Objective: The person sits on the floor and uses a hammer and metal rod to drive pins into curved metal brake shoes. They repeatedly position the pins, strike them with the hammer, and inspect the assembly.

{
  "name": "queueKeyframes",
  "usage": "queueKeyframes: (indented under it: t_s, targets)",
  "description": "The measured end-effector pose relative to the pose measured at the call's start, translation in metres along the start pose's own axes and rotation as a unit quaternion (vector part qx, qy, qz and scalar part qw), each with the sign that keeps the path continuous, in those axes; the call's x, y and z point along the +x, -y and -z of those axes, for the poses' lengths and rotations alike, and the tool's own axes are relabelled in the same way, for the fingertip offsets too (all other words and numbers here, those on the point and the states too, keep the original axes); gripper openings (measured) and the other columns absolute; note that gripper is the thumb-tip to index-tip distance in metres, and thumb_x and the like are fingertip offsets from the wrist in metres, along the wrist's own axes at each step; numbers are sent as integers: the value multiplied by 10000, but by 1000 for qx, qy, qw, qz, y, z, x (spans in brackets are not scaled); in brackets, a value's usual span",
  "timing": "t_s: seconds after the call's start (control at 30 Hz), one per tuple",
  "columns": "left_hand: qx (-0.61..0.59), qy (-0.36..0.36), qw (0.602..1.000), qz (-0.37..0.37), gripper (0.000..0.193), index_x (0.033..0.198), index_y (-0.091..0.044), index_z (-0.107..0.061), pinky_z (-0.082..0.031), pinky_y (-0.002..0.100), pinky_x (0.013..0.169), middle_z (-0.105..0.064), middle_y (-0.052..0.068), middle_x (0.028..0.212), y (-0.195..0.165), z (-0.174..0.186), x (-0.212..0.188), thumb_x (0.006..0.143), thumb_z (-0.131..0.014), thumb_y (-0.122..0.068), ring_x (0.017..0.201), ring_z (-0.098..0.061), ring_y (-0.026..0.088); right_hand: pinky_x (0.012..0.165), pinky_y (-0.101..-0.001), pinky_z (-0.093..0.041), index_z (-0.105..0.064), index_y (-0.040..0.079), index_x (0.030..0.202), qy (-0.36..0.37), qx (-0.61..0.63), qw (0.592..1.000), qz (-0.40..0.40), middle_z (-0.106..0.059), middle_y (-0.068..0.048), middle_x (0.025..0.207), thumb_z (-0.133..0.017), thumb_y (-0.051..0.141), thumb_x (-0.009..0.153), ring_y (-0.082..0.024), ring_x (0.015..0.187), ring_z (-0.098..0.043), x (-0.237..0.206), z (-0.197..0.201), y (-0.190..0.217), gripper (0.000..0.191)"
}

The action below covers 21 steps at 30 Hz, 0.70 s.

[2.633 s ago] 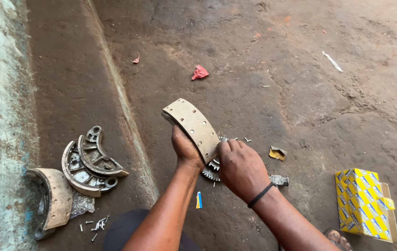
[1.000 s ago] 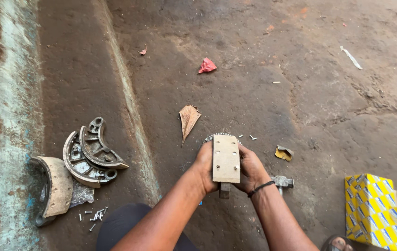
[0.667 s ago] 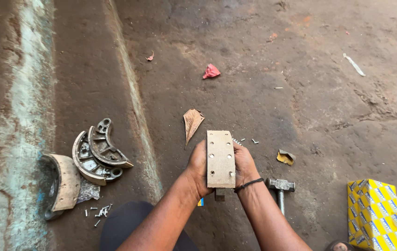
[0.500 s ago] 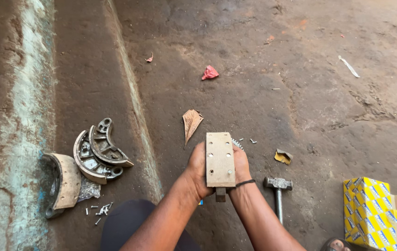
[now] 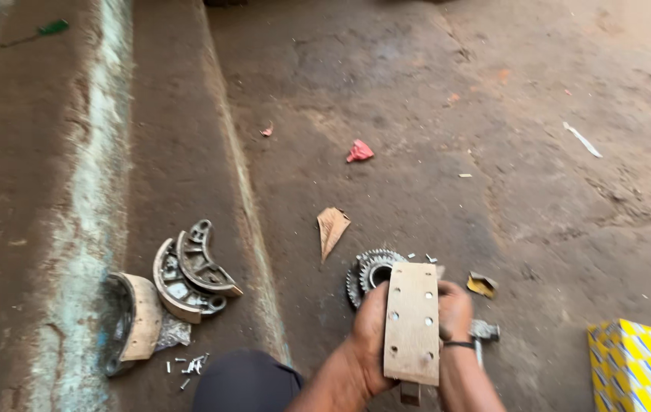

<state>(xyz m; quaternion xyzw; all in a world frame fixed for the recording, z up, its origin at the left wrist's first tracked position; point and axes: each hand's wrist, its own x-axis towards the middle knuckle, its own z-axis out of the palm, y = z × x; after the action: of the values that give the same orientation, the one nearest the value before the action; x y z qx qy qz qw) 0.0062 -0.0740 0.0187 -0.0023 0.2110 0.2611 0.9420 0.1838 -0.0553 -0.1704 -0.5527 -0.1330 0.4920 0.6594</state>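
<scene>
— Looking down from the head camera, what is being gripped?

— A tan brake lining, a flat curved strip with small holes, is being held upright between both hands, low in the picture. The left hand is being pressed against its left edge, and the right hand is being wrapped around its right edge, so both are being clamped on the strip. A dark band is being worn on the right wrist.

— What is being hidden behind it?

— A metal gear is lying on the dirt floor just behind the top of the lining, partly covered by it. Whether the lining is touching it cannot be told. A hammer is showing just beside the right wrist, with most of it being covered by the arm.

— And around the hands?

— A torn piece of cardboard is lying near the gear, to the upper left. A small yellowish scrap is lying just right of the hands. A red scrap is lying well apart, farther up the floor. A yellow box is sitting at the lower right edge.

— And on the left?

— Beyond a raised concrete edge, two bare metal brake shoes are being kept stacked together, and a third shoe with its lining is lying just beside them. Small rivets are scattered near those.
</scene>
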Motion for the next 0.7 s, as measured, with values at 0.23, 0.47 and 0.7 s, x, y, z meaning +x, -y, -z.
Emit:
queueKeyframes:
  t_s: [0.23, 0.47, 0.7]
  targets:
    - [123, -81, 978, -145, 545, 1001, -95, -678, -608, 380, 624, -707, 82, 813, -38, 16, 8, 1047, -324, -508, 698, -704, 229, 700, -363, -584, -594, 39, 1283, 18, 151, 988, -6, -724, -145, 1032, -562, 126, 985, -229, 793, -693, -88, -71, 155, 313]
    - [105, -152, 959, -216, 692, 1020, -105, -647, -605, 414, 646, -706, 106, 823, -55, 23, 26, 974, -194, -626, 718, -703, 257, 844, -443, -604, -622, 17, 1187, 145, 120, 982, -14, -703, -163, 1021, -625, 92, 951, -286, 983, -719, -167, -113, 228, 248]
    - [17, -67, 986, -149, 737, 1211, -89, -649, -610, 408, 853, -731, 108, 1122, -58, 12, 23, 993, -205, -636, 1021, -721, 258, 949, -534, -535, -589, -22, 1300, 244, 180, 952, -41, -705, -311, 1251, -595, 134, 1006, -395, 1150, -704, -202, -125, 228, 333]
